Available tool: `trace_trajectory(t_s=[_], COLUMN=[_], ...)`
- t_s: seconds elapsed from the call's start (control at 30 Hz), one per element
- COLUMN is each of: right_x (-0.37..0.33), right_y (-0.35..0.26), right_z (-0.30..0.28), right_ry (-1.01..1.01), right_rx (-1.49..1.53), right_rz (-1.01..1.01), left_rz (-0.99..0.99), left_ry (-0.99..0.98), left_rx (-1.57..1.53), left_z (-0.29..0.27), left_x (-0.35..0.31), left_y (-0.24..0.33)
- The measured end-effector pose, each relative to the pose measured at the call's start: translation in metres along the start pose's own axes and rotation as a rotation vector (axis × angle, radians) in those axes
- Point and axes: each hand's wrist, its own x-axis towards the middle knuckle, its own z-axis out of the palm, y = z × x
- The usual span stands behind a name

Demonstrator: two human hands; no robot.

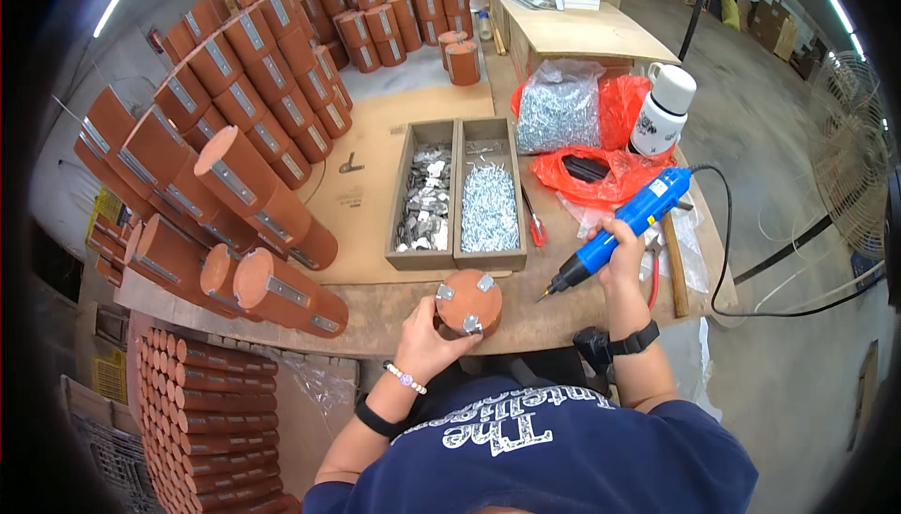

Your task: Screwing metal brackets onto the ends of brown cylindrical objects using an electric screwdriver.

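Clear screw bag beside red bags.

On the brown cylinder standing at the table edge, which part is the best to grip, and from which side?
Grip the brown cylinder around its round side wall, coming from the near left, as the left hand does. It stands upright, and its top face carries metal brackets, so that face is better left free.

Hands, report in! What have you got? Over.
Left hand grips brown cylinder. Right hand holds blue electric screwdriver, tip off the cylinder. Nothing between them.
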Motion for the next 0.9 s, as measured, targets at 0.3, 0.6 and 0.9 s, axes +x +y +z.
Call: trace_trajectory(t_s=[0.3,0.6,0.9], right_x=[0.012,0.005,0.013], right_y=[0.015,0.027,0.040], right_z=[-0.011,-0.009,-0.024], right_ry=[0.014,0.023,0.070], right_rx=[-0.009,0.046,0.106], right_rz=[0.069,0.150,0.314], left_rz=[0.040,-0.122,-0.197], left_ry=[0.075,0.091,0.205], left_rx=[-0.538,-0.556,-0.284], left_z=[-0.092,-0.121,-0.100], left_x=[0.039,0.142,0.276], left_y=[0.059,0.098,0.078])
